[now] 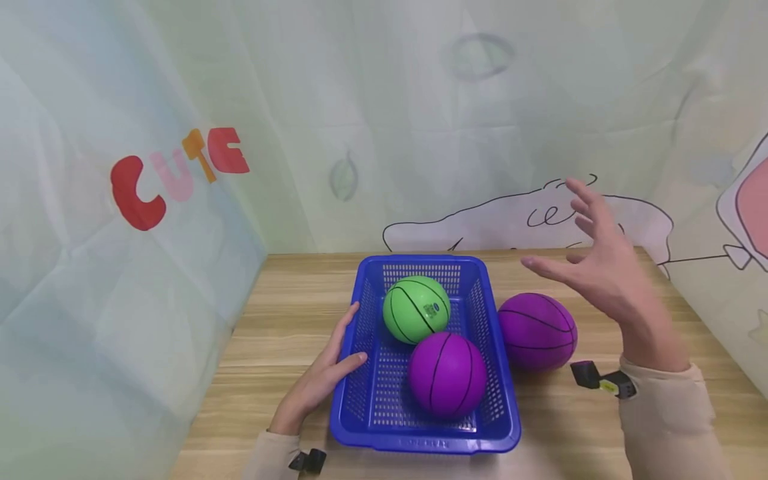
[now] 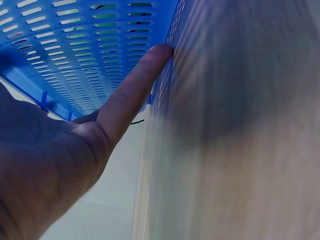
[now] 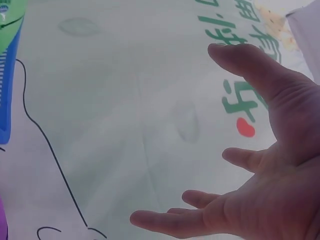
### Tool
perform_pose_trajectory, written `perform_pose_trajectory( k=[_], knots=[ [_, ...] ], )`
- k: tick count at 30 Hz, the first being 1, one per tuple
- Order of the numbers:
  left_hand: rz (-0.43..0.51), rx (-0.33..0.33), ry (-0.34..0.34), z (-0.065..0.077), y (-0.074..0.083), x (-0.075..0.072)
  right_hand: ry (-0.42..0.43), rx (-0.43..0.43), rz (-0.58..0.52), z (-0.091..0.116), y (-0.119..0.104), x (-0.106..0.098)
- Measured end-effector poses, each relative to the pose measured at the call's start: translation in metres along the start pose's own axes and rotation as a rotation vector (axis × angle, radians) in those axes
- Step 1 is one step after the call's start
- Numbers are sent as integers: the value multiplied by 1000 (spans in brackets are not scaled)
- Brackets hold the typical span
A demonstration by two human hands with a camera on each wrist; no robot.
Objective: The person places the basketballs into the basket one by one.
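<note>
A blue plastic basket point(image 1: 427, 445) with slotted walls stands on the wooden table. Inside it lie a green ball point(image 1: 414, 310) and a purple ball point(image 1: 447, 375), both with black basketball lines. My left hand point(image 1: 324, 373) holds the basket's left rim, thumb over the top; in the left wrist view a finger point(image 2: 131, 90) reaches along the slotted outer wall. Another purple ball point(image 1: 537, 332) rests on the table against the basket's right side. Above and to the right of that ball, my right hand point(image 1: 606, 267) is raised in the air, fingers spread and nothing in it.
The wooden table point(image 1: 270, 320) meets a pale printed cloth backdrop point(image 1: 360, 100) behind and at both sides. Coloured letters mark the left cloth. Both wrists carry small black devices on the sleeves.
</note>
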State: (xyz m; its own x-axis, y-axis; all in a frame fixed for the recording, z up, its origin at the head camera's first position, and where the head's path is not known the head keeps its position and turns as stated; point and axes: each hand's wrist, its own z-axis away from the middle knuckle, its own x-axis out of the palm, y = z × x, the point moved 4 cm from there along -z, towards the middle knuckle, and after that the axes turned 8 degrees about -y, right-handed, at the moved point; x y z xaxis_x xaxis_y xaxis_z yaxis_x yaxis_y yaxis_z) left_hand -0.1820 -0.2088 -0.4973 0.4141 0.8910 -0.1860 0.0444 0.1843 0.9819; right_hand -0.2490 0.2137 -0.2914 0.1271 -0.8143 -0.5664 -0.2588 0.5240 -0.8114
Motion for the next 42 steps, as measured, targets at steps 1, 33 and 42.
perform_pose_trajectory(
  k=[1,33,42],
  knots=[
    [-6,6,-2,0,0,0,2,11,-3,1,2,-3],
    [46,-2,-23,3,3,0,-218,211,-89,43,119,21],
    [39,-21,-11,2,2,0,-256,261,-99,51,136,38]
  ],
)
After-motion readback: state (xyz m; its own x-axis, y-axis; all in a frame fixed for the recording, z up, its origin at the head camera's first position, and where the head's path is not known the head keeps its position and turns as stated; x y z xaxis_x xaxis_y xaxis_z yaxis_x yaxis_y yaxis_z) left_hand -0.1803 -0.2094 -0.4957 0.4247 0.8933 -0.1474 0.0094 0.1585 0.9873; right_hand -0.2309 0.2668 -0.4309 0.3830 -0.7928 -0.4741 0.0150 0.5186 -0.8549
